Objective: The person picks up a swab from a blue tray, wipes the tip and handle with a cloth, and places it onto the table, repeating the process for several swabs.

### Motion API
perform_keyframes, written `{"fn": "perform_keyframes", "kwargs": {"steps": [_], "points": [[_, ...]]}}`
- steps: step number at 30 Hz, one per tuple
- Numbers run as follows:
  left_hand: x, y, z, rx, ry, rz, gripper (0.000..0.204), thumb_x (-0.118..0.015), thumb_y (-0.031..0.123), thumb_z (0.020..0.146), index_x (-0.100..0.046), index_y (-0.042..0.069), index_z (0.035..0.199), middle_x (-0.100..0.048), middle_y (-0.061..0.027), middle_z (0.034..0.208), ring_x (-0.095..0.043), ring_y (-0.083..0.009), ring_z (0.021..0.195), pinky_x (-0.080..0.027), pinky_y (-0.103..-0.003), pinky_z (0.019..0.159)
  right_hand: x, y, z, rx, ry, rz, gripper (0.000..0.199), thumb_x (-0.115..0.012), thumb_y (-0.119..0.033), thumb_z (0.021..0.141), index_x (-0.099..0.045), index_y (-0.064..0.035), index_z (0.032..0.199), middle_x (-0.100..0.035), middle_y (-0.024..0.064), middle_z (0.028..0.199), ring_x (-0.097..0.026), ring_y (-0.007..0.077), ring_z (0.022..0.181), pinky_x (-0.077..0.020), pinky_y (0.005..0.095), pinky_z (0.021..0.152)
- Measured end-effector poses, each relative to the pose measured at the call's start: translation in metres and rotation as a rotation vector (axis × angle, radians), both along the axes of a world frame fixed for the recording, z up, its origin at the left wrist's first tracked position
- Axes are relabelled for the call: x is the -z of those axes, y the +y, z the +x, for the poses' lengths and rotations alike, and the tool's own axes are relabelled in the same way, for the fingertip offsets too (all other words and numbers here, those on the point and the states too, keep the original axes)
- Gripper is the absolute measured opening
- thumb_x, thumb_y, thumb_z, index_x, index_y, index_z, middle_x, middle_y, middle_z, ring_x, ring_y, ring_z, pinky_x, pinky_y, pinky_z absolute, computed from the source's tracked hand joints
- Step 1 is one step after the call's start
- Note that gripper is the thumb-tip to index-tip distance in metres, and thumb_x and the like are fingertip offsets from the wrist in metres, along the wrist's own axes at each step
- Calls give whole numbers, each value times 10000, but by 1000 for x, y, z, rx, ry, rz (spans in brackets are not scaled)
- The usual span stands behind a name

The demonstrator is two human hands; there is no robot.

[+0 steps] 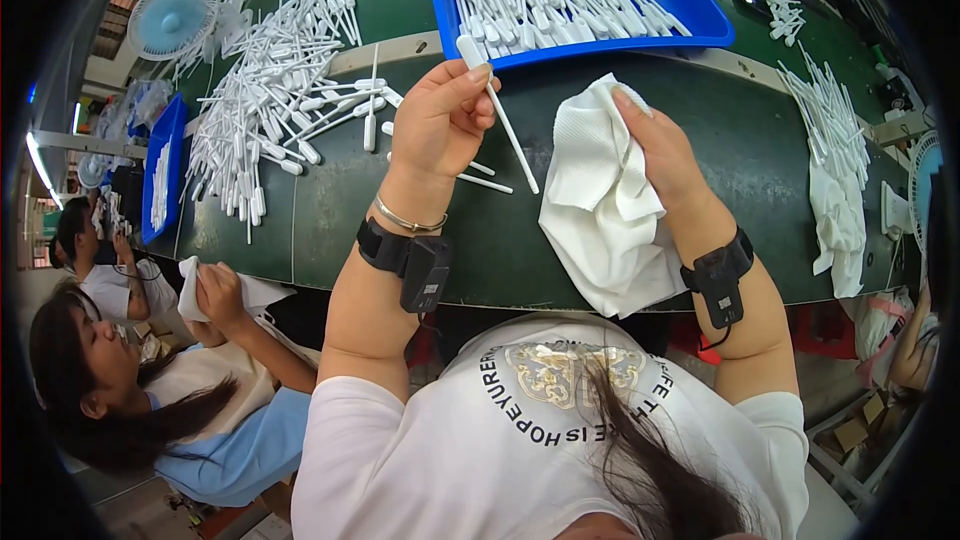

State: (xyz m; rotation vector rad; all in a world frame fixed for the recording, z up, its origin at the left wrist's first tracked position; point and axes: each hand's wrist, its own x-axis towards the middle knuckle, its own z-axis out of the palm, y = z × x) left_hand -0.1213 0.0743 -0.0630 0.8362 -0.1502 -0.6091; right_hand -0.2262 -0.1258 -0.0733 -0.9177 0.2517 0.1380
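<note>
My left hand [438, 125] is closed in a pinch around a white plastic stick [515, 145] with a thick oblong end and a thin stem. The thick end points up and away, and the stem slants down to the right. A crumpled white cloth [600, 210] hangs from my right hand [665, 152], whose thumb presses on its upper edge. Stick and cloth are apart. Just beyond my hands stands a blue tray [716, 35] filled with similar sticks lying in rows. To the left of my left hand spreads a large loose heap of sticks [270, 90].
The work surface is a dark green table [470, 260]. A second blue tray [180, 130] is at the left, near a fan [172, 15]. At the right lie more sticks [830, 125] and a white cloth [838, 225]. A co-worker's hand [220, 292] at the left holds another cloth.
</note>
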Motion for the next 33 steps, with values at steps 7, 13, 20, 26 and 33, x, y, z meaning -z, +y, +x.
{"fn": "perform_keyframes", "kwargs": {"steps": [7, 13, 20, 26, 33], "points": [[-4, -4, -6, -47, -27, -1, 52, -574, 53, 810, -562, 9, 835, -598, -79, 744, -542, -99, 552, -434, -202, 504, -2, 1, -1, -8, 35, -39, 321, -500, -282, 882, -549, 9, 1009, -612, 75, 893, -606, 144, 756, -496, 260, 665], [-3, -6, -9, -24, 5, -16, 69, -580, 62, 810, -563, 9, 851, -598, -80, 749, -542, -101, 557, -437, -205, 505, 3, 2, 1, 4, 28, -41, 327, -496, -288, 883, -549, 12, 1001, -611, 70, 882, -601, 137, 743, -494, 258, 659], [-2, -3, -11, 10, -113, -3, 85, -575, 56, 811, -554, 6, 876, -599, -80, 767, -546, -107, 574, -450, -212, 531, 0, 1, 0, -26, 19, -55, 291, -475, -257, 891, -541, -6, 1025, -616, 79, 894, -616, 148, 760, -505, 258, 671], [0, -31, -41, 61, -68, 25, 112, -589, 26, 791, -554, 14, 896, -597, -76, 770, -543, -104, 580, -435, -205, 520, -5, 13, -6, 6, -32, -142, 284, -445, -262, 908, -527, -28, 1046, -596, 45, 891, -582, 105, 762, -477, 237, 680], [10, -38, -46, 33, -146, 151, 156, -613, 18, 774, -559, 27, 920, -588, -45, 774, -514, -75, 595, -405, -182, 523, 5, 30, -16, -47, -165, -511, 253, -422, -231, 919, -514, -36, 1050, -563, 5, 877, -509, 61, 785, -423, 206, 691]]}}
